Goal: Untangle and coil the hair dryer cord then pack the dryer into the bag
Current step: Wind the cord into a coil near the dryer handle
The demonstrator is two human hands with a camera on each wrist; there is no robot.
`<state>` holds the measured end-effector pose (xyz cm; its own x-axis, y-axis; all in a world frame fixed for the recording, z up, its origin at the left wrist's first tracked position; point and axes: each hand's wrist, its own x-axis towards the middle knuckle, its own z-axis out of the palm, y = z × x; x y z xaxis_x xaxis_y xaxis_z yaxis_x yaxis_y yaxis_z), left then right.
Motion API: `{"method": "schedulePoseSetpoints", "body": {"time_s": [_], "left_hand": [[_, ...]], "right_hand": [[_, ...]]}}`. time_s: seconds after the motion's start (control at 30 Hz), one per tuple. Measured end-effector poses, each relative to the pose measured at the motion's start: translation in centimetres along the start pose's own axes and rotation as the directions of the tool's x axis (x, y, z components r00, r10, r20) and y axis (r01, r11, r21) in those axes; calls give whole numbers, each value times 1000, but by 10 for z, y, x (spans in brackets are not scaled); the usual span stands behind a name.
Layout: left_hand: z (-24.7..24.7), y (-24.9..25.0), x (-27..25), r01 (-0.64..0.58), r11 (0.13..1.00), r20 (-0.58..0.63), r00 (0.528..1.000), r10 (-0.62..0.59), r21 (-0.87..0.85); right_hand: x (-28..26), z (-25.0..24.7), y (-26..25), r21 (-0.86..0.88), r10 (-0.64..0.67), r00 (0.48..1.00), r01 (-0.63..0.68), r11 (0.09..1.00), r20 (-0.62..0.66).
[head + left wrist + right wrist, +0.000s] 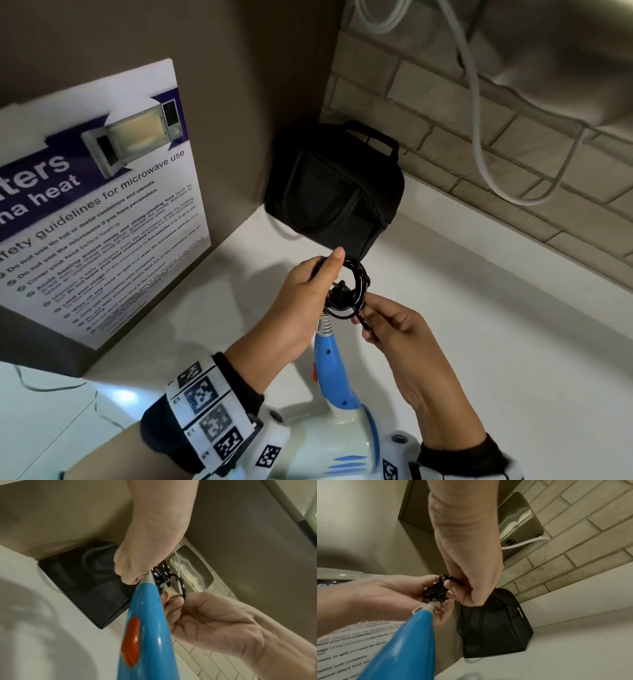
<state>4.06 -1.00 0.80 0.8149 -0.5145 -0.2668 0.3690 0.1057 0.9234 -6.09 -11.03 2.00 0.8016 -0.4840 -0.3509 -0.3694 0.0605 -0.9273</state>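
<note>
The black cord (346, 291) is wound in a small coil, its plug lying inside the loops. My left hand (325, 274) grips the coil from the left, thumb on top. My right hand (364, 320) pinches the cord at the coil's lower right. Below the hands hangs the hair dryer: its blue handle (330, 370) with a red switch, and its white body (342, 442) near the bottom edge. The left wrist view shows the handle (145, 628) and cord (163, 574) close up. The black bag (335, 185) stands zipped in the counter's corner, just behind the hands.
The white counter (479, 342) spreads to the right. A microwave safety poster (96, 212) hangs on the brown panel at left. The brick-tiled wall (428, 102) carries a steel wall unit (565, 68) and a drooping white cable (478, 137).
</note>
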Motion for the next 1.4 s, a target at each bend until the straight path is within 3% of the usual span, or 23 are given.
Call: {"method": "schedulePoseSetpoints", "body": {"time_s": [0.2,0.43,0.53,0.63,0.83,0.97,1.07,1.2,1.4], "left_hand": [[0,-2,-2,-50,995,36,998,48,82],[-2,-1,1,109,994,179,979,-102,-31],[-5,0,4,127,990,197,974,-112,-66],[-7,0,3,76,996,188,979,-85,53],[1,5,-12,-108,969,159,985,74,220],[11,-6,-21,-239,962,107,968,225,134],[12,-9,-21,-184,983,98,978,185,-14],[4,-2,-17,-101,993,132,985,107,-54],[-4,2,-13,-14,999,180,983,21,-41]], "right_hand": [[2,-1,-1,163,20,997,-32,986,75],[5,4,-11,-29,-157,986,159,987,58],[9,2,-12,-21,-173,984,172,985,-38],[15,1,-11,22,-154,974,160,987,-166],[13,11,-16,146,-129,954,173,974,-269],[-4,26,-28,104,-227,921,272,957,-317],[-20,34,-33,-14,-296,931,300,954,-216],[-20,27,-34,-142,-279,959,270,952,-43],[-16,20,-36,-111,-191,964,213,971,184]]}}
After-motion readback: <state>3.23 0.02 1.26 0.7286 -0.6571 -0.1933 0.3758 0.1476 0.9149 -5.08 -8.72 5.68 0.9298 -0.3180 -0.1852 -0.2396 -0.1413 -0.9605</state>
